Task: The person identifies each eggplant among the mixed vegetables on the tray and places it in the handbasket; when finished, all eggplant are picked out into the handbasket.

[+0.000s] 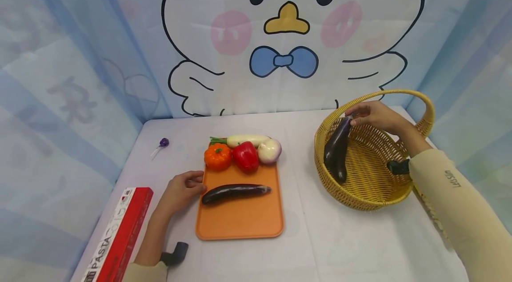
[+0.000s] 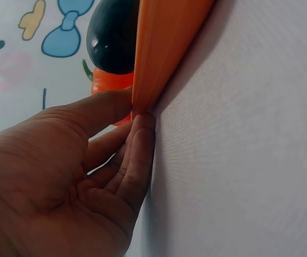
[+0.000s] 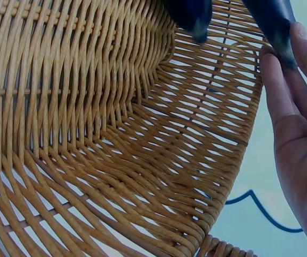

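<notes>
My left hand [image 1: 182, 193] pinches the left edge of an orange tray [image 1: 240, 224], thumb above and fingers below, as the left wrist view shows. A dark eggplant [image 1: 236, 192] lies across the tray. Behind it are a small orange pumpkin [image 1: 218, 157], a red bell pepper [image 1: 246, 157], a white radish [image 1: 248, 140] and a purple-tinged white turnip [image 1: 270, 151]. Over the wicker basket [image 1: 374, 175], my right hand [image 1: 374, 115] pinches the top end of an eggplant [image 3: 271, 24] that slants down inside. Another eggplant [image 3: 193, 19] lies beside it in the basket.
A red and white pasta box [image 1: 120, 233] lies at the front left. Farther back is a purple lollipop [image 1: 164, 142]. The basket's tall handle [image 1: 429, 113] arches over its back. A printed curtain [image 1: 280, 90] hangs behind the white-covered table [image 1: 304, 246].
</notes>
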`<state>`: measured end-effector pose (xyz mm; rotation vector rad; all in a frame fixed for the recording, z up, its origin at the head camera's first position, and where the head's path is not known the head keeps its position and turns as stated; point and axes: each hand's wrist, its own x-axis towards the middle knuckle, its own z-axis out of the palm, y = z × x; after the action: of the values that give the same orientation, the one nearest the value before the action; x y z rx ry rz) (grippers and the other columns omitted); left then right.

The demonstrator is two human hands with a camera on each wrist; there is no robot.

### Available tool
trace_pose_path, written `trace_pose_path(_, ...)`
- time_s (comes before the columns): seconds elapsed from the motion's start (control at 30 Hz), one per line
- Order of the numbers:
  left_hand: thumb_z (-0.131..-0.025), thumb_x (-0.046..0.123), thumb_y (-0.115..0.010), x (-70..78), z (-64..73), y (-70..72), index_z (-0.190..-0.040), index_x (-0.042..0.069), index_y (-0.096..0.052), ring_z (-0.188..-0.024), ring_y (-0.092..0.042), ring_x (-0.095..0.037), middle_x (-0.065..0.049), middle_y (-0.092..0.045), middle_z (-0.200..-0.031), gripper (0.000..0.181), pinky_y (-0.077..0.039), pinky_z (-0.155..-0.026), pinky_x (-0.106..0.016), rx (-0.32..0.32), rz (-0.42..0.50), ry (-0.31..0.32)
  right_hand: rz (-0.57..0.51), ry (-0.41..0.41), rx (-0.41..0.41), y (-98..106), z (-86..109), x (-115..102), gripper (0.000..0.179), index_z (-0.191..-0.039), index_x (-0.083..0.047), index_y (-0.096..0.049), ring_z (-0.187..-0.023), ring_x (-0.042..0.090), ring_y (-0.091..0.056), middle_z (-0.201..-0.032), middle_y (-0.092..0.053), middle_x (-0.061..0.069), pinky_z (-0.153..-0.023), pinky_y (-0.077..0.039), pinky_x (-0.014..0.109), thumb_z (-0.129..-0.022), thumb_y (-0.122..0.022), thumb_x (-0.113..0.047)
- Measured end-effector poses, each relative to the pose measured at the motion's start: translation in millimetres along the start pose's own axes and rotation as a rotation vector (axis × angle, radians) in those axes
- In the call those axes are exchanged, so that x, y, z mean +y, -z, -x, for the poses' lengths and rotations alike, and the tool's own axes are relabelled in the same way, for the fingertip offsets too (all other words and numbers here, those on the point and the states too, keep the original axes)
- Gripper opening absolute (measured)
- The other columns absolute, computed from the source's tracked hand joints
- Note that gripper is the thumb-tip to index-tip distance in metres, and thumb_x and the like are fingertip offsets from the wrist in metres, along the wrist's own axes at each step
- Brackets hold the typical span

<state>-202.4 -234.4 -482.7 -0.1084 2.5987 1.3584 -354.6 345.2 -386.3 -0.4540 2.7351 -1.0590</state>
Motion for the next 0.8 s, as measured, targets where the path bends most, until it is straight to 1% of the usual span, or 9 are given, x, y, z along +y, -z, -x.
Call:
trace_pose_path(0.13,-0.092,0.019,-0.072,1.4,0.8,0.2,-0.137,0.008,-0.057,-0.095,-0.068,-0.020,-0.007,-0.067,-0.112,0.049,-0.053,-0.092,-0.041,-0.003,-0.001,-0.002,0.000,0.013,0.008,-0.9,0.3,-1.3,0.041,-0.128,-0.001,-0.061,-0.112,0.033,-0.059,-0.121,-0.064,0.017,-0.097,-0.045,0.054,-0.094,-0.071,-0.021)
trace_pose_path(0.27,-0.092,0.018,-0.072,2.8,1.7,0.6,-0.136,0.007,-0.058,-0.095,-0.067,-0.020,-0.006,-0.067,-0.112,0.048,-0.053,-0.092,-0.041,-0.002,-0.002,-0.004,0.000,0.004,0.011,-1.6,1.5,-5.7,0.040,-0.129,0.000,-0.060,-0.113,0.034,-0.058,-0.122,-0.063,0.019,-0.098,-0.045,0.054,-0.094,-0.069,-0.017)
trace_pose_path(0.47,-0.092,0.018,-0.072,3.5,1.9,0.8,-0.136,0.007,-0.058,-0.095,-0.067,-0.020,-0.006,-0.067,-0.112,0.048,-0.053,-0.092,-0.040,-0.001,0.006,-0.002,-0.006,-0.014,0.016,-2.3,5.4,-13.5,0.039,-0.130,0.007,-0.056,-0.114,0.041,-0.057,-0.124,-0.061,0.026,-0.098,-0.042,0.059,-0.095,-0.066,-0.007)
trace_pose_path(0.53,-0.092,0.019,-0.072,3.4,1.8,0.8,-0.136,0.007,-0.058,-0.095,-0.067,-0.020,-0.006,-0.067,-0.112,0.048,-0.053,-0.091,-0.040,-0.002,0.009,-0.002,-0.009,-0.015,0.019,-2.3,5.5,-12.6,0.039,-0.131,0.006,-0.056,-0.115,0.041,-0.057,-0.124,-0.060,0.026,-0.099,-0.042,0.058,-0.096,-0.066,-0.009)
trace_pose_path(0.67,-0.092,0.019,-0.072,3.0,1.6,0.5,-0.136,0.007,-0.058,-0.095,-0.067,-0.020,-0.006,-0.067,-0.112,0.048,-0.053,-0.091,-0.040,-0.001,0.011,0.000,0.001,-0.012,0.033,-2.3,3.4,-6.4,0.041,-0.131,0.002,-0.058,-0.114,0.037,-0.058,-0.125,-0.062,0.022,-0.098,-0.044,0.055,-0.095,-0.068,-0.017)
trace_pose_path(0.8,-0.092,0.020,-0.072,2.5,1.4,0.3,-0.136,0.007,-0.058,-0.095,-0.068,-0.020,-0.006,-0.067,-0.112,0.048,-0.053,-0.091,-0.040,0.001,0.010,0.001,0.018,-0.007,0.053,-2.4,1.4,-2.1,0.042,-0.129,0.001,-0.060,-0.113,0.036,-0.059,-0.123,-0.063,0.021,-0.097,-0.045,0.055,-0.094,-0.069,-0.021)
